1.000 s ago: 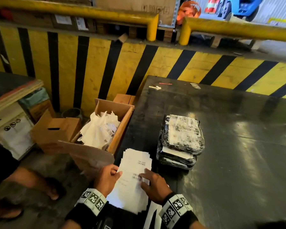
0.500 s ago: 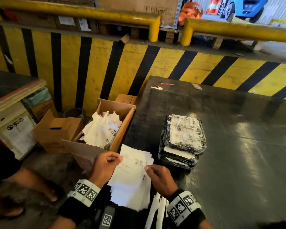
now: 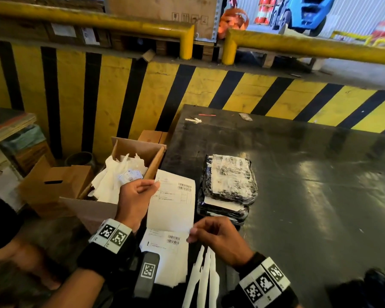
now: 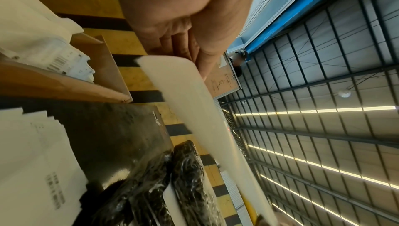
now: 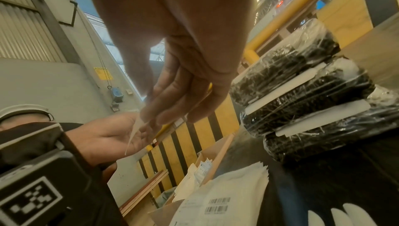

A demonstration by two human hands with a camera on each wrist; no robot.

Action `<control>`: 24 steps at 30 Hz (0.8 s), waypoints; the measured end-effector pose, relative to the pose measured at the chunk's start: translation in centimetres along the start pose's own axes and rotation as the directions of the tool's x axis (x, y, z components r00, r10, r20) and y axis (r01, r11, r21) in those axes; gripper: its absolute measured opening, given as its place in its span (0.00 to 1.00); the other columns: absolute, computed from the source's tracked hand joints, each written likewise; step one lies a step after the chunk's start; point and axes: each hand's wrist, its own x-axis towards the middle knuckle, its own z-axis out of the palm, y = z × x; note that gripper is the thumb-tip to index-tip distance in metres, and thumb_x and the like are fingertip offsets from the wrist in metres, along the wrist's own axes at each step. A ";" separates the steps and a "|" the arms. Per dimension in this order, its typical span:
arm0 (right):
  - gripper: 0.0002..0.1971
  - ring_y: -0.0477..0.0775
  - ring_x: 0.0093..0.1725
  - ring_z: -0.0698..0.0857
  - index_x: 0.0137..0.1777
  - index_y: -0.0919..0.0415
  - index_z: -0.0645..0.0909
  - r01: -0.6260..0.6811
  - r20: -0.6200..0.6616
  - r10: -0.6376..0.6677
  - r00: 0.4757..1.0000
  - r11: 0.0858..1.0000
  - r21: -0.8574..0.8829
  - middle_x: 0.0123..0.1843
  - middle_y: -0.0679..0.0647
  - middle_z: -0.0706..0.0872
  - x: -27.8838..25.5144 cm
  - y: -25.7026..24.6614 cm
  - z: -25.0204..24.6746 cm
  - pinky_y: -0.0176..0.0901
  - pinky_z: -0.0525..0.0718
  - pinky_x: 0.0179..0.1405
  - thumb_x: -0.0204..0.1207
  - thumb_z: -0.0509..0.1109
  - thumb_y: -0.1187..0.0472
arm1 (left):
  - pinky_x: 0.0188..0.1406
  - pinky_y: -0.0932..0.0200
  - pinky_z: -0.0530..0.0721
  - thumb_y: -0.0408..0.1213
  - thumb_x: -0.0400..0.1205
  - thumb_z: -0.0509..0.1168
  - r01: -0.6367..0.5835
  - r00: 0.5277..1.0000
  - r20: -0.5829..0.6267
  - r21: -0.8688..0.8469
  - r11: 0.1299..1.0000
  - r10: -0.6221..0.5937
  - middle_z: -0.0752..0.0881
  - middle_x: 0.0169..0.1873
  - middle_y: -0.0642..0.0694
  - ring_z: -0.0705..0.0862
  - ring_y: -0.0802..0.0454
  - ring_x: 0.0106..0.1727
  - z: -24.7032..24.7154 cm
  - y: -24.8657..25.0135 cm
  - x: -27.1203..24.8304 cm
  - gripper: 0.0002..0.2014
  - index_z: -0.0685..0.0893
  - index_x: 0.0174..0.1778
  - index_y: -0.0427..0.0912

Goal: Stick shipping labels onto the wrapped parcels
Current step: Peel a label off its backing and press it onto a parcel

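A white shipping label (image 3: 172, 203) with barcodes is held up above the table's near left corner. My left hand (image 3: 136, 196) pinches its top left edge; my right hand (image 3: 211, 236) pinches its bottom right corner. In the left wrist view the label (image 4: 194, 110) runs edge-on past my fingers. In the right wrist view my fingertips (image 5: 151, 115) pinch a thin white label corner (image 5: 135, 130). A stack of labels (image 3: 165, 254) lies on the table below. Three parcels wrapped in black film (image 3: 228, 185) are stacked to the right; the parcels (image 5: 302, 89) have white sheets between them.
An open cardboard box (image 3: 129, 172) full of white backing paper stands left of the black table (image 3: 298, 196). White paper strips (image 3: 203, 278) lie by my right wrist. A smaller box (image 3: 53, 185) sits on the floor. A yellow-black striped barrier (image 3: 187, 90) rises behind.
Both hands have lifted one label off the stack and raised it upright. The left hand rose toward the box, and the right hand pinched the label's lower corner.
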 end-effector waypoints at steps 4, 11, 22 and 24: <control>0.07 0.52 0.41 0.90 0.43 0.71 0.85 -0.014 -0.004 0.014 1.000 1.000 -0.012 0.40 0.61 0.92 -0.9 0.2 -0.7 0.42 0.86 0.49 0.76 0.71 0.65 | 0.48 0.50 0.87 0.36 0.76 0.72 -0.002 1.000 0.018 0.035 0.999 0.001 0.89 0.44 0.44 0.88 0.48 0.48 0.9 -0.5 -0.2 0.04 0.85 0.44 0.44; 0.07 0.44 0.38 0.88 0.45 0.74 0.83 0.012 0.040 -0.013 0.999 0.999 0.045 0.41 0.62 0.90 -0.9 -0.6 -0.8 0.33 0.82 0.42 0.77 0.69 0.68 | 0.45 0.65 0.79 0.34 0.73 0.74 -0.081 0.995 0.081 0.297 0.951 0.059 0.86 0.48 0.46 0.84 0.52 0.50 0.8 -1.6 -1.0 0.14 0.83 0.54 0.42; 0.09 0.48 0.43 0.89 0.45 0.70 0.87 0.115 0.085 -0.115 0.990 0.993 0.011 0.42 0.62 0.91 0.8 -1.5 1.0 0.33 0.82 0.48 0.79 0.66 0.67 | 0.37 0.70 0.80 0.50 0.73 0.72 -0.379 0.862 0.416 0.146 0.914 0.291 0.90 0.36 0.56 0.86 0.58 0.41 -0.7 0.9 -8.1 0.09 0.91 0.40 0.50; 0.09 0.50 0.43 0.89 0.45 0.70 0.87 0.108 0.089 -0.110 0.990 0.994 0.025 0.41 0.62 0.91 0.9 -1.3 1.6 0.36 0.83 0.49 0.79 0.66 0.67 | 0.36 0.72 0.79 0.40 0.76 0.72 -0.356 0.882 0.385 0.166 0.920 0.272 0.89 0.34 0.57 0.86 0.59 0.39 -0.7 0.4 -8.2 0.02 0.90 0.38 0.49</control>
